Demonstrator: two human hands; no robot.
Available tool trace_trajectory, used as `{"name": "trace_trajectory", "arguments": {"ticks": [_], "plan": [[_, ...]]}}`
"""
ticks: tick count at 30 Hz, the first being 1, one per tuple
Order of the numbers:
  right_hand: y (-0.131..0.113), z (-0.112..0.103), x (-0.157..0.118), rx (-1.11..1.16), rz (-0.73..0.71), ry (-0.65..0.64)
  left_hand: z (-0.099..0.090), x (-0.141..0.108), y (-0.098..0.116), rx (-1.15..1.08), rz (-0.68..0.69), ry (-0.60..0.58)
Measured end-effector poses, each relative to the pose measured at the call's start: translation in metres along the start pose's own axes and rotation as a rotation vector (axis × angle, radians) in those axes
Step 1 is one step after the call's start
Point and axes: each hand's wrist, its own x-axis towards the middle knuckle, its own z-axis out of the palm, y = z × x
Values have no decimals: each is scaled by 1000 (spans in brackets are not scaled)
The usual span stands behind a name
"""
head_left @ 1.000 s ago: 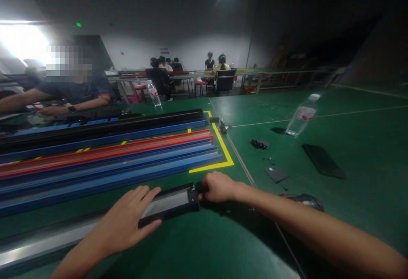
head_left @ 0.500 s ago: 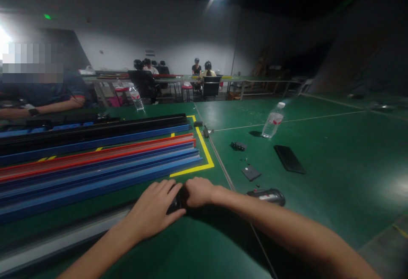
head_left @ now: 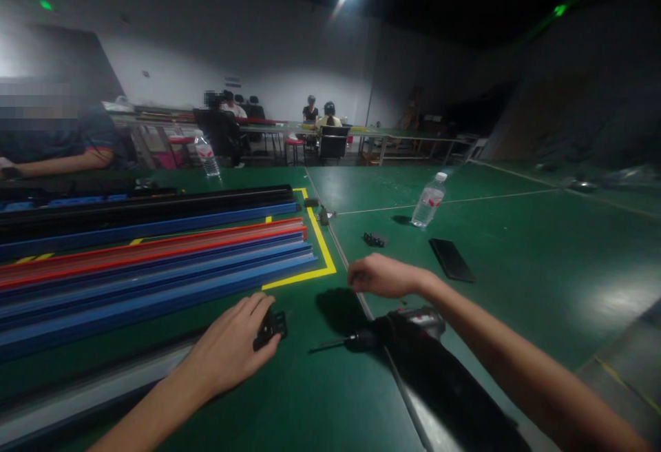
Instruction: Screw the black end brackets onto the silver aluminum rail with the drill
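My left hand (head_left: 240, 335) wraps over a black plastic end piece (head_left: 273, 328) at the right end of a long pale grey rail (head_left: 118, 376). The piece's slotted outer end shows past my fingers. My right hand (head_left: 379, 275) is in the air over the table seam, fingers curled down; anything in them is hidden. Below it lies a power screwdriver (head_left: 421, 320) with its long thin bit pointing left. A small black clip-like part (head_left: 375, 239) rests just beyond my right hand.
Several blue rails (head_left: 248, 264), an orange-red rail (head_left: 248, 233) and black rails (head_left: 232, 200) lie to the left, within yellow tape (head_left: 325, 259). A black phone (head_left: 452, 259) and a water bottle (head_left: 429, 200) are on the right. Another bottle (head_left: 206, 156) stands farther back. A co-worker (head_left: 62, 142) sits at far left.
My right hand has let go of the end piece and moved up and right, uncovering the screwdriver's bit. My left hand stays on the end piece. The view has turned slightly right.
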Motion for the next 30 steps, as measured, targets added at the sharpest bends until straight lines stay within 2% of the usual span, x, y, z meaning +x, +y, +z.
{"name": "trace_trajectory", "arguments": {"ticks": [3, 5, 7, 11, 17, 20, 22, 25, 30], "plan": [[56, -12, -25, -34, 187, 154, 2, 0, 1, -20, -7, -8], [83, -7, -31, -68, 275, 218, 1, 1, 3, -27, -21, -19], [100, 3, -28, -85, 308, 229, -2, 2, 6, -35, -41, -25], [111, 18, -7, -110, 306, 208, -6, 3, 10, -57, -57, -28], [114, 14, 17, -117, 303, 153, -9, 3, 12, -68, -57, -47], [103, 11, 20, -84, 291, 145, -10, 2, 11, -97, -55, -50], [85, 12, 21, -45, 250, 135, -11, 2, 10, -119, -53, -46], [42, 17, 24, 51, 133, 77, -12, 2, 10, -135, -43, -41], [-31, 40, 35, 260, -91, -158, -14, 2, 12, -105, -52, -53]]}}
